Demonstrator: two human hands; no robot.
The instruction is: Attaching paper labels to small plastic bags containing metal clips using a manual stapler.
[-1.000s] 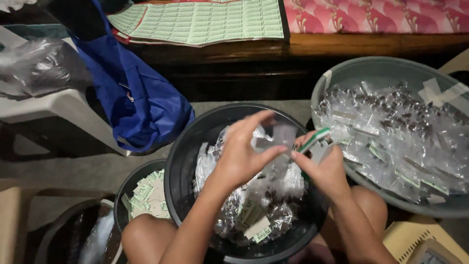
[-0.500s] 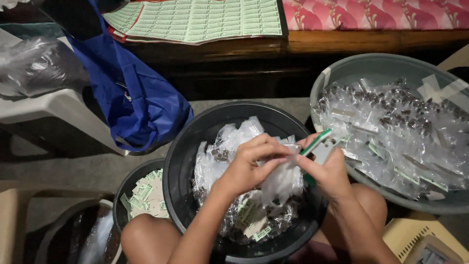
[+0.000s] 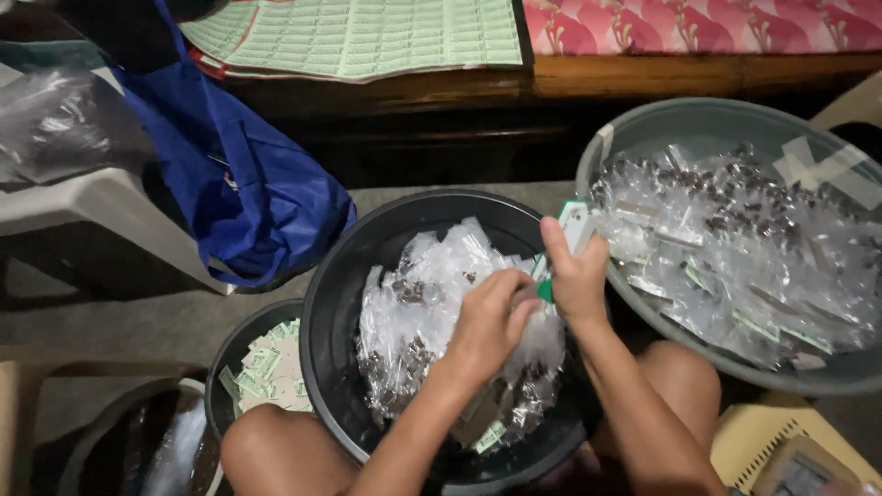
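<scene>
Hands meet over the black basin (image 3: 340, 276): the right hand (image 3: 575, 276) is clenched around a green-and-white stapler (image 3: 568, 234), thumb up along it, and the left hand (image 3: 490, 321) pinches a small clear packet (image 3: 533, 285) just beside the stapler's lower end. Beneath both hands lies a heap of clear packets (image 3: 432, 294). Right of the right hand, a grey basin (image 3: 643, 138) holds more packets
</scene>
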